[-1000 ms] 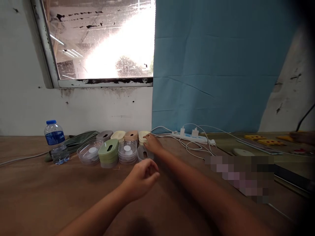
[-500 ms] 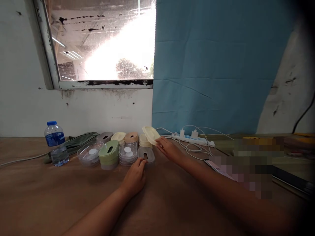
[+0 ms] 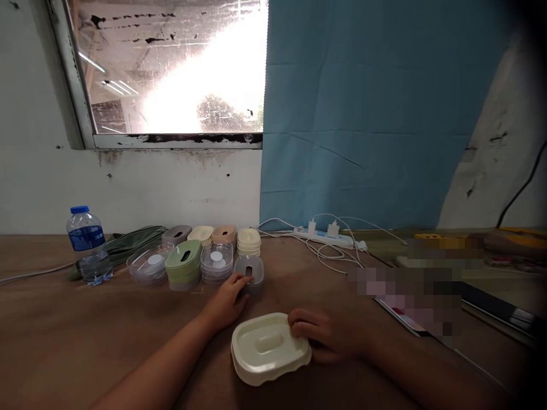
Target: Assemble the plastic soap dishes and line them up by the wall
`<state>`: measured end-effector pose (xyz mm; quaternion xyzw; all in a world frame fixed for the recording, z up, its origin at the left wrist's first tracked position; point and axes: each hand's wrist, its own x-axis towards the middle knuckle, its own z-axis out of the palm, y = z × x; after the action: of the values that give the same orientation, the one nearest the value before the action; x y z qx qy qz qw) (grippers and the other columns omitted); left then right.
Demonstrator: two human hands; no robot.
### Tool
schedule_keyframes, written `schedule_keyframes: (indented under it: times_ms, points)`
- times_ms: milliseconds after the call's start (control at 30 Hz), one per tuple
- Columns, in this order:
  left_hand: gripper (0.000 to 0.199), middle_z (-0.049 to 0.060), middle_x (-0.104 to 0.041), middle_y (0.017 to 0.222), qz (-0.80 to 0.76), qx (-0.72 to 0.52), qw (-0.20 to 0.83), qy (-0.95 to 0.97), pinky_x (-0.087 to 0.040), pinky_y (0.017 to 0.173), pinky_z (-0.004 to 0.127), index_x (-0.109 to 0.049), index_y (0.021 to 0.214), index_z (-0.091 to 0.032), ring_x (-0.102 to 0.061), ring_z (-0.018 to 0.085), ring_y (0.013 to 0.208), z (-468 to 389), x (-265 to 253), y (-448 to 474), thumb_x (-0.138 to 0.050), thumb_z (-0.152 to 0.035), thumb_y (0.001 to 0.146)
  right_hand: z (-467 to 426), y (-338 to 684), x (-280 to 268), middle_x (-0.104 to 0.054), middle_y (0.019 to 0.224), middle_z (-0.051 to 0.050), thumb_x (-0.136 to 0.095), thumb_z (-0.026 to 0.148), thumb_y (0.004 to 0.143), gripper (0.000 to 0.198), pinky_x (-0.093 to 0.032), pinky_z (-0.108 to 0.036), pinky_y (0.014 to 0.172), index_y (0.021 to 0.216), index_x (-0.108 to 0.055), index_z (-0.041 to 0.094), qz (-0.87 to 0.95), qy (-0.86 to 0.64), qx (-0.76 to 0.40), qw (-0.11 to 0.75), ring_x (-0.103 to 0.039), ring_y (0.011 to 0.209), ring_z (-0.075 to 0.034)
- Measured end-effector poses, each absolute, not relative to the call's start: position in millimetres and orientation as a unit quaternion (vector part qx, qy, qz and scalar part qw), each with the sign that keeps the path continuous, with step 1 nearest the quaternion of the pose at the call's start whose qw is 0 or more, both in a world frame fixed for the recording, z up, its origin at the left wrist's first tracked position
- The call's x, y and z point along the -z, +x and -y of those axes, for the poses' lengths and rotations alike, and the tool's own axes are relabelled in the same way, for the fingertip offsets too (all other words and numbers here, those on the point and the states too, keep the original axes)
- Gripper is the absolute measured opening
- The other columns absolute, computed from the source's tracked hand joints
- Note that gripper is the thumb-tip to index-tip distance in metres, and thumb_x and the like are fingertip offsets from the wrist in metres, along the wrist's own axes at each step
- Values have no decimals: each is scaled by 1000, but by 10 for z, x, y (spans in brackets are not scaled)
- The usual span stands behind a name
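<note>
My right hand (image 3: pixel 320 336) is closed on the right end of a cream oval plastic lid (image 3: pixel 265 350), fingers on top; the lid has a raised middle and hangs near the front of the table. My left hand (image 3: pixel 231 299) reaches to a translucent grey piece with a dark slot (image 3: pixel 255 267), its fingers curled on the left edge. Behind that piece stands a stack of cream pieces (image 3: pixel 249 242). To its left are clear lids with white round labels (image 3: pixel 217 267), then a green stack (image 3: pixel 183 262) with a slotted top.
A wide clear container (image 3: pixel 145 267) and a water bottle (image 3: pixel 88 245) stand at the left. Behind lie a dark green pouch (image 3: pixel 132 242) and more stacks. A power strip (image 3: pixel 325 237) with white cables runs along the wall. A phone-like device (image 3: pixel 399 316) lies right.
My right hand has brought the cream lid from above the cream stack down toward me and laid it nearly level. My left hand stays at the translucent piece.
</note>
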<state>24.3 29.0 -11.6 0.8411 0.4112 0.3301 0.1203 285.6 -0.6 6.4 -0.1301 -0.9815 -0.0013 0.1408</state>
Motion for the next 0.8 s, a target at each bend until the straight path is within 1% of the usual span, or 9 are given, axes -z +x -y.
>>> schedule_keyframes:
  times_ms: [200, 333, 400, 467, 533, 633, 700, 800]
  points:
    - [27, 5, -53, 99, -446, -311, 113, 832, -46, 74, 27, -61, 99, -21, -56, 17, 82, -202, 10, 219, -55, -30, 75, -10, 2925, -133, -53, 99, -10, -46, 15, 75, 23, -43, -25, 76, 97, -53, 18, 966, -199, -19, 163, -52, 85, -15]
    - [25, 2, -57, 92, -495, -295, 70, 814, -44, 64, 25, -60, 85, -21, -57, 16, 72, -167, -43, 217, -58, -42, 72, -8, 2959, -196, -52, 99, -9, -47, 12, 72, 28, -43, -24, 76, 98, -54, 18, 958, -228, -58, 165, -52, 84, -14]
    - [27, 1, -58, 92, -505, -289, 57, 811, -43, 64, 26, -60, 85, -22, -57, 17, 73, -162, -41, 223, -59, -44, 71, -14, 2963, -204, -52, 101, -8, -47, 9, 67, 35, -43, -24, 77, 100, -54, 19, 958, -229, -79, 150, -53, 85, -14]
    - [27, 1, -59, 95, -494, -287, 66, 818, -43, 69, 26, -62, 89, -23, -58, 17, 77, -173, -19, 229, -60, -43, 72, -21, 2962, -203, -52, 103, -8, -45, 6, 64, 40, -43, -25, 78, 101, -54, 20, 959, -230, -93, 138, -53, 85, -15]
    - [26, 2, -59, 96, -475, -290, 88, 826, -43, 72, 26, -64, 93, -23, -58, 17, 80, -199, 14, 235, -59, -40, 74, -28, 2958, -201, -53, 103, -8, -45, 5, 62, 42, -43, -25, 79, 101, -54, 19, 960, -228, -96, 133, -53, 86, -15]
    - [26, 3, -58, 91, -447, -316, 119, 828, -44, 71, 26, -65, 97, -22, -57, 16, 77, -237, 49, 244, -57, -36, 77, -42, 2951, -194, -55, 100, -7, -44, 5, 61, 43, -43, -27, 79, 101, -54, 20, 964, -213, -86, 133, -53, 87, -16]
    - [25, 4, -57, 88, -434, -352, 129, 819, -44, 69, 25, -65, 97, -21, -56, 15, 74, -241, 40, 244, -57, -35, 77, -58, 2953, -183, -55, 100, -7, -45, 5, 62, 43, -43, -28, 79, 101, -53, 20, 967, -197, -60, 147, -53, 87, -16]
    - [26, 4, -57, 87, -415, -415, 141, 797, -45, 68, 25, -65, 97, -19, -54, 14, 72, -204, -38, 203, -58, -34, 77, -83, 2973, -165, -53, 103, -7, -45, 7, 66, 42, -43, -31, 81, 106, -50, 20, 957, -196, 9, 213, -52, 91, -18]
